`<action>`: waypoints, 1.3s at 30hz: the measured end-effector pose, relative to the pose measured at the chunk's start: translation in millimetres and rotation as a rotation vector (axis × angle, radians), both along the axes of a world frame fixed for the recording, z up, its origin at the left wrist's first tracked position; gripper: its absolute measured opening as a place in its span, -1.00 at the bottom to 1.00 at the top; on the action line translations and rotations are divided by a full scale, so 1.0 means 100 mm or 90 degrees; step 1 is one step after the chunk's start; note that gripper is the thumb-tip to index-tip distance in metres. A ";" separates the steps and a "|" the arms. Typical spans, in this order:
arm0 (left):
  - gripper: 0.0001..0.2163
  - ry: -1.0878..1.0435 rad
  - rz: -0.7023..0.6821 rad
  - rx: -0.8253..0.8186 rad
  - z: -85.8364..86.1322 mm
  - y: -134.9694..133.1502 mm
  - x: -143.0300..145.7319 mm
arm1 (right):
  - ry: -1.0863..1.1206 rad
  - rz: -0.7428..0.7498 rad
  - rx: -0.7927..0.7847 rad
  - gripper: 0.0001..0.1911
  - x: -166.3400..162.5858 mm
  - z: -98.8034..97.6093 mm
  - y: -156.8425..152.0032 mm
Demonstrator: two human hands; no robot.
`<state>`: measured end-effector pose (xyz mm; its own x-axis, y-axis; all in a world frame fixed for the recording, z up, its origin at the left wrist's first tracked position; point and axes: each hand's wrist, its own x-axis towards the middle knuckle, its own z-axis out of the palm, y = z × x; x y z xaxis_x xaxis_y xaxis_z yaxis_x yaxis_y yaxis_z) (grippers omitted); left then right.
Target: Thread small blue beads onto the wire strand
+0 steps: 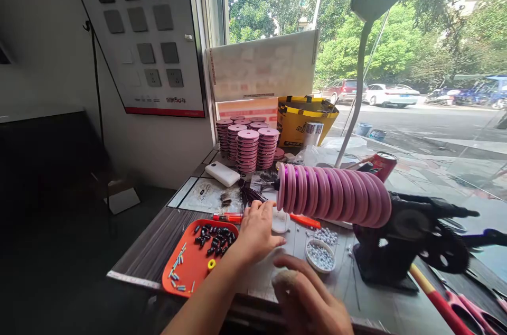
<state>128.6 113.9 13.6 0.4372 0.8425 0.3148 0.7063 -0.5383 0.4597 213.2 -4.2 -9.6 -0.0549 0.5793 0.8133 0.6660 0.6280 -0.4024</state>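
Setting: worktable [158, 250] at a street-facing window.
Left hand [257, 232]: resting palm-down on the table, fingers loosely spread, gripping nothing; just right of the orange tray [190, 271] of black beads [214, 237].
Right hand [312, 298]: blurred, low in front, fingers relaxed and apart, empty; near the small bowl [320, 256] of pale beads.
Winder [400, 245]: black, carrying a row of pink spools [332, 192].
Rear: stacked pink spools [247, 150], yellow bag [299, 118], white power bank [222, 173].
Right edge: pink scissors [475, 314].
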 end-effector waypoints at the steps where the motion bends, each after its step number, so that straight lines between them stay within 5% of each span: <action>1: -0.53 0.009 0.001 -0.007 0.00 0.02 0.03 | 0.001 0.019 -0.020 -0.83 -0.04 0.02 0.04; 4: -0.59 0.023 0.018 -0.020 0.01 -0.01 0.03 | -0.057 -0.001 -0.091 -0.80 -0.05 0.07 0.14; 10: -0.53 -0.011 0.049 -0.051 -0.02 -0.34 -0.25 | -0.231 -0.252 -0.151 -0.80 0.33 0.08 0.18; 13: -0.49 -0.036 0.065 -0.086 -0.09 -0.46 -0.36 | -0.359 -0.301 -0.185 -0.83 0.41 0.09 0.17; 27: -0.37 -0.125 0.056 -0.149 -0.15 -0.65 -0.54 | -0.467 -0.237 -0.095 -0.82 0.07 0.21 0.00; 33: -0.37 -0.127 0.066 -0.124 -0.24 -0.66 -0.51 | -0.566 -0.342 -0.206 -0.70 -0.13 0.23 0.14; 39: -0.44 -0.148 0.043 -0.116 -0.27 -0.67 -0.52 | -0.527 -0.259 -0.257 -0.81 -0.13 0.19 0.19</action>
<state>76.5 46.8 -13.5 0.3117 0.9192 0.2406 0.6029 -0.3871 0.6976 199.9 14.5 9.2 -0.2509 0.9037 0.3469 0.9659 0.2099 0.1518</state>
